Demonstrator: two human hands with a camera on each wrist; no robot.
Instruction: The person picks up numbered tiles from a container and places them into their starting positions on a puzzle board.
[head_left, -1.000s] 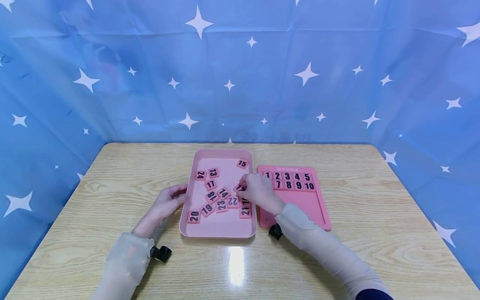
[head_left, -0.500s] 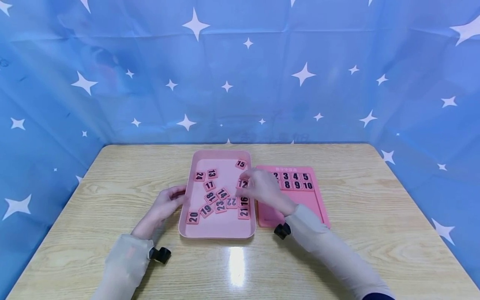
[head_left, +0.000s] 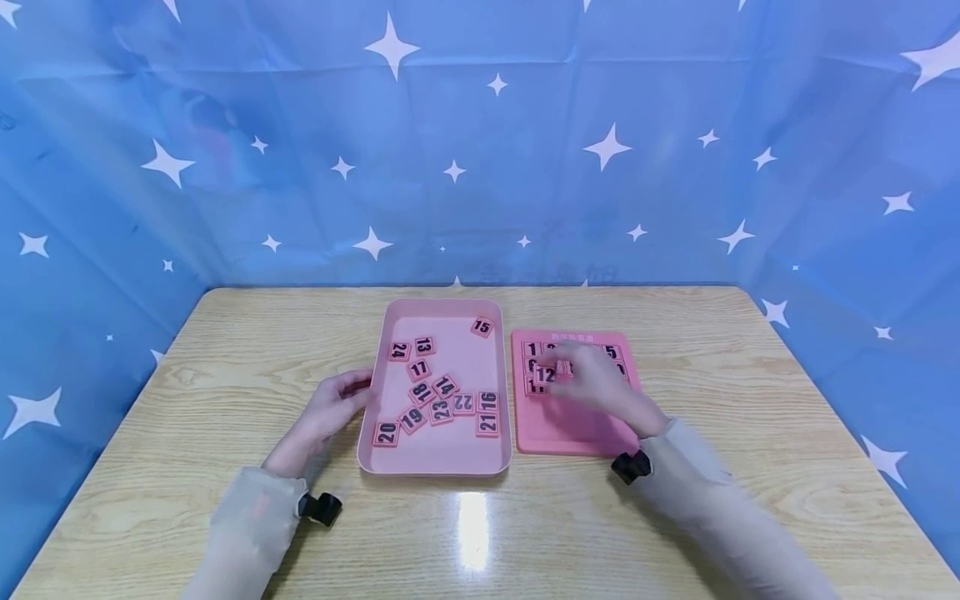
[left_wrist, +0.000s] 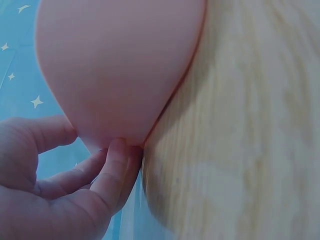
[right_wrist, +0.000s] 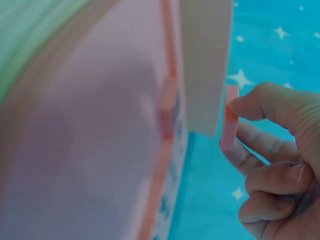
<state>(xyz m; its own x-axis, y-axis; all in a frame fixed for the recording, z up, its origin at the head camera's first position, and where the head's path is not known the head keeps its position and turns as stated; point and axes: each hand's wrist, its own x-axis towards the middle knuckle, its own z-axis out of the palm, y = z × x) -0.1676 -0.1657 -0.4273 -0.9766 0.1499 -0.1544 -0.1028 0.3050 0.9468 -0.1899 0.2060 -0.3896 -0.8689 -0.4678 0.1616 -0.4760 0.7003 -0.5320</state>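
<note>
My right hand (head_left: 588,379) pinches a pink number tile marked 12 (head_left: 545,375) between thumb and fingers; the right wrist view shows this tile (right_wrist: 230,117) edge-on. The tile is held just over the pink puzzle board (head_left: 577,433), near the tile marked 11. Rows of number tiles fill the board's upper part, some hidden by the hand. At the left wall of the pink tray (head_left: 450,454), my left hand (head_left: 335,408) holds the edge, its curled fingers (left_wrist: 112,170) against the wall. Several loose number tiles lie in the tray, including 15 (head_left: 482,327) and 20 (head_left: 386,434).
Tray and board stand side by side on a wooden table (head_left: 300,550). A blue cloth with white stars (head_left: 480,167) hangs behind the table and at both sides. Each wrist carries a small black camera.
My right hand has picked tile 12 out of the tray and carried it right, over the board. My left hand stays at the tray's left edge.
</note>
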